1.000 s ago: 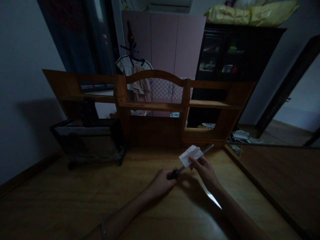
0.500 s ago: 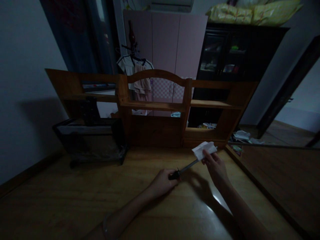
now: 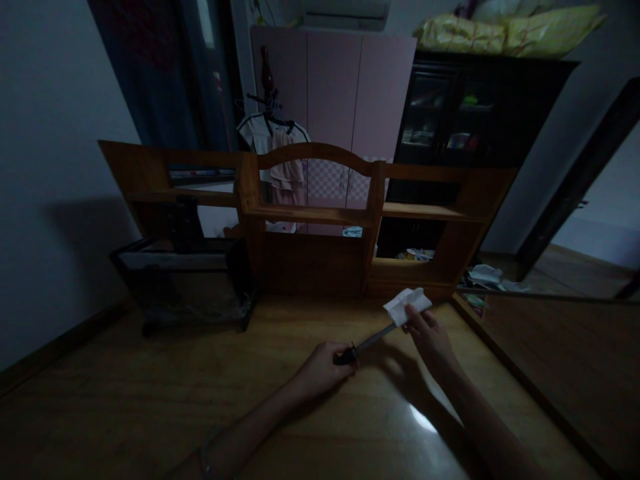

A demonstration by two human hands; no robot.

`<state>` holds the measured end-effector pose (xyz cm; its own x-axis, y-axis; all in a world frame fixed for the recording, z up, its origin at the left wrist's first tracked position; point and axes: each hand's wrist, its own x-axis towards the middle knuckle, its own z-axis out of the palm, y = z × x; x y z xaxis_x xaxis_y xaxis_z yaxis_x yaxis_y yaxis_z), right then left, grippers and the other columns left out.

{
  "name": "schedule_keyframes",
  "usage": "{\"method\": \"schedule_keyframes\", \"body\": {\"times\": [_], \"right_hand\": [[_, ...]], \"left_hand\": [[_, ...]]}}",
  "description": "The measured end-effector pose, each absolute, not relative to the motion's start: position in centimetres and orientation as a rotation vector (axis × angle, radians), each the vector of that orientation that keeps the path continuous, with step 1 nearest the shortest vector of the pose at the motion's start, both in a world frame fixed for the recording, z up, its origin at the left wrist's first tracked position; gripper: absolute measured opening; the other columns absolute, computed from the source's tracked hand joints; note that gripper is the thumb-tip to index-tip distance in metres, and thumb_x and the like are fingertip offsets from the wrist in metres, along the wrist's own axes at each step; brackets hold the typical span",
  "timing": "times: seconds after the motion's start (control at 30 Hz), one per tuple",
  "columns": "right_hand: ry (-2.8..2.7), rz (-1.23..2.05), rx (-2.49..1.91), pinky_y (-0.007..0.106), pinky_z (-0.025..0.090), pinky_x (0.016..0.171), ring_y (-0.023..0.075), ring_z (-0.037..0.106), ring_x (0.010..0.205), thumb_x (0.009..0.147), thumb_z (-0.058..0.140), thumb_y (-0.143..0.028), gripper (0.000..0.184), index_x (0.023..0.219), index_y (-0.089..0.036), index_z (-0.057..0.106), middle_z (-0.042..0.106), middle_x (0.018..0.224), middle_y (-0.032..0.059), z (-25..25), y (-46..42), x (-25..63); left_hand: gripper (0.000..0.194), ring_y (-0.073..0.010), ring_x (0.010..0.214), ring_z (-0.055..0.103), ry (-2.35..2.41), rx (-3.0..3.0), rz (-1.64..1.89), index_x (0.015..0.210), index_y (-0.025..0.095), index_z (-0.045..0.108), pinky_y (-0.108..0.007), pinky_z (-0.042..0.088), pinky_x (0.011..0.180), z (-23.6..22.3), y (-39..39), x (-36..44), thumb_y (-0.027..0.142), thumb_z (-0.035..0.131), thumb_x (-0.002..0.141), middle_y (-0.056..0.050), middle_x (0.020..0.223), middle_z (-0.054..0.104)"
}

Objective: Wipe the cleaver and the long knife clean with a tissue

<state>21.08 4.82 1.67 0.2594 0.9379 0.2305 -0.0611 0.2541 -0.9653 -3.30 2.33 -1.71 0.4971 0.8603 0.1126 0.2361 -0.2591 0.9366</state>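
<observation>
My left hand [image 3: 323,368] is closed around the black handle of a slim grey-shafted rod [image 3: 376,337] that looks like a sharpening steel, with a small guard where handle meets shaft. The shaft slants up to the right, above the wooden tabletop [image 3: 280,420]. My right hand [image 3: 429,333] pinches a white tissue [image 3: 406,305], thumb on top, folded over the far part of the shaft. The tissue hides the rod's far end.
A wooden shelf unit [image 3: 313,215] stands along the table's back edge. A dark glass tank [image 3: 183,287] with a black box on top sits at the left. A raised wooden edge [image 3: 525,387] runs down the right. Beyond are a pink wardrobe [image 3: 333,93] and a dark cabinet [image 3: 505,113].
The tissue and my right hand have shifted slightly left. A bit of the rod's tip showed past the tissue before and is now covered. My left hand keeps its grip, a little lower in view.
</observation>
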Motion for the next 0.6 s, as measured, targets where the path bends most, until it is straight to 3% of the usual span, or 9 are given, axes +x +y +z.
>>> {"method": "schedule_keyframes", "body": {"times": [0.17, 0.3, 0.6], "right_hand": [[-1.215, 1.285, -0.967, 0.027, 0.043, 0.065, 0.0155, 0.056, 0.069, 0.079, 0.070, -0.039, 0.027, 0.090, -0.015, 0.063, 0.063, 0.080, 0.0043, -0.3, 4.1, 18.8], [-1.202, 1.514, -0.915, 0.028, 0.044, 0.064, 0.0170, 0.059, 0.071, 0.080, 0.070, -0.036, 0.026, 0.095, -0.017, 0.062, 0.065, 0.083, 0.0048, -0.7, 2.9, 17.0], [-1.208, 1.263, -0.996, 0.027, 0.046, 0.064, 0.0173, 0.060, 0.068, 0.079, 0.069, -0.042, 0.030, 0.088, -0.014, 0.063, 0.066, 0.078, 0.0054, -0.1, 3.7, 17.7]], "left_hand": [[0.019, -0.0108, 0.049, 0.050, 1.008, 1.650, 0.761, 0.085, 0.011, 0.067, -0.019, 0.035, 0.044, -1.9, 2.3, -3.1, 0.022, 0.058, 0.072, 0.000, 0.063, 0.057], [0.026, -0.0105, 0.045, 0.049, 1.004, 1.595, 0.732, 0.093, 0.011, 0.067, -0.019, 0.035, 0.040, -2.1, 2.3, -2.9, 0.027, 0.060, 0.074, -0.002, 0.066, 0.058], [0.022, -0.0096, 0.044, 0.047, 1.028, 1.586, 0.731, 0.087, 0.012, 0.065, -0.017, 0.033, 0.040, -2.4, 2.5, -2.9, 0.029, 0.059, 0.074, 0.000, 0.060, 0.054]]}}
